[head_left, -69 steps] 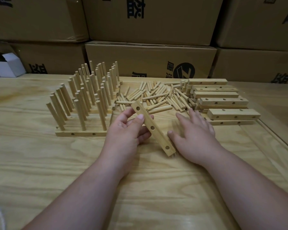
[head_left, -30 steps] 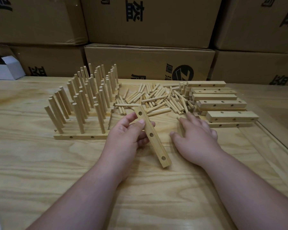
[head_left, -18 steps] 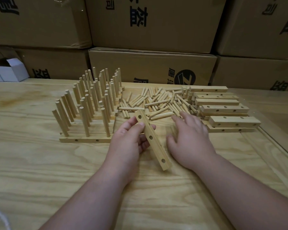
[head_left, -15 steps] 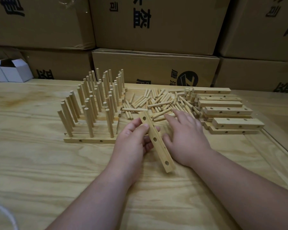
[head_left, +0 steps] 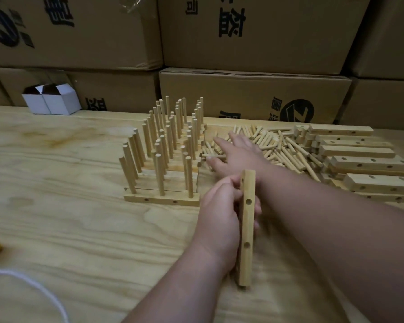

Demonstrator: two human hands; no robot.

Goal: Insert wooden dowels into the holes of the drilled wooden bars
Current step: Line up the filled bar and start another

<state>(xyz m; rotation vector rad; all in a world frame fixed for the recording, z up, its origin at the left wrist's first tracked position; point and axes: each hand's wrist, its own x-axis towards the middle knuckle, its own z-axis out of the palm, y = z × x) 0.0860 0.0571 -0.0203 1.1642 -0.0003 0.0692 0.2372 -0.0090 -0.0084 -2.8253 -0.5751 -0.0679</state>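
bar in hand, dowel not yet picked.
left hand (head_left: 219, 215) has its grip clamped on the drilled bar (head_left: 247, 227), held on edge over the desk (head_left: 68, 217); right hand (head_left: 237, 155), fingers spread apart, rests on the loose dowels (head_left: 278, 148). dowels look light, stiff, prone to roll: pinch one mid-length.

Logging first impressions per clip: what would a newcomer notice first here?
The block of finished bars bristling with upright dowels, left of centre. In front, the left hand grips a drilled bar, while the right hand reaches across into the loose dowels. Empty bars are stacked at right.
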